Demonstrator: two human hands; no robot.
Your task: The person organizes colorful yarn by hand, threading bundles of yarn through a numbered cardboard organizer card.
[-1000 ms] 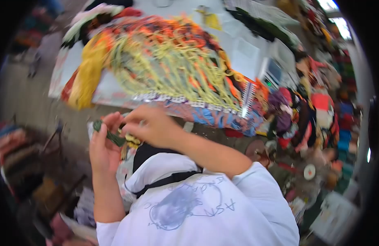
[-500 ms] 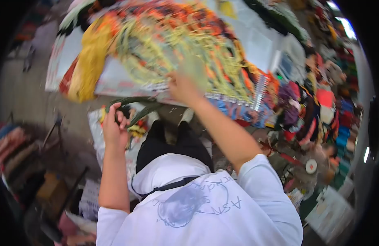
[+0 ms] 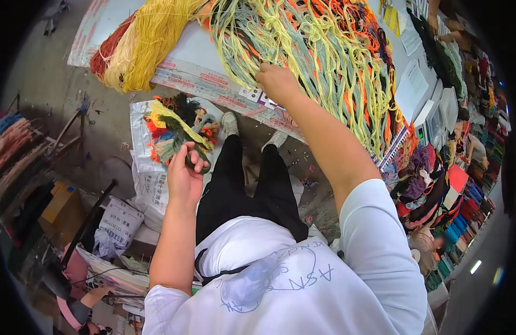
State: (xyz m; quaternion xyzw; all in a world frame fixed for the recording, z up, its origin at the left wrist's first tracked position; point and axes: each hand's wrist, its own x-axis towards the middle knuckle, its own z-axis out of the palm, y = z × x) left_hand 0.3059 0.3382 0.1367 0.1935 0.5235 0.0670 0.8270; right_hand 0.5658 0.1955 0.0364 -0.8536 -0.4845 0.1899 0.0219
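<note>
My left hand [image 3: 185, 172] hangs in front of my body, fingers curled round a dark green thread bundle [image 3: 178, 129] that trails up and away from it. At the table's near edge, my right hand [image 3: 277, 84] has its fingers drawn together at the lower ends of pale yellow and grey-green threads [image 3: 305, 50]. What lies in those fingertips is too small to make out. Just below that hand, part of a white card with holes [image 3: 251, 95] shows along the edge. Orange and dark threads [image 3: 375, 50] spread to the right.
Yellow, cream and rust hanks [image 3: 152, 47] overhang the table [image 3: 191, 84] at left. Below, mixed yarn scraps [image 3: 163, 142] lie on a white sack [image 3: 143, 181]. Yarn racks [image 3: 18, 142] stand left; yarn heaps [image 3: 420, 178] lie right. Other people are at far right.
The view has shifted, so the table sits higher and further right. My right hand now rests at the thread ends, no longer blurred. The green bundle in my left hand hangs differently.
</note>
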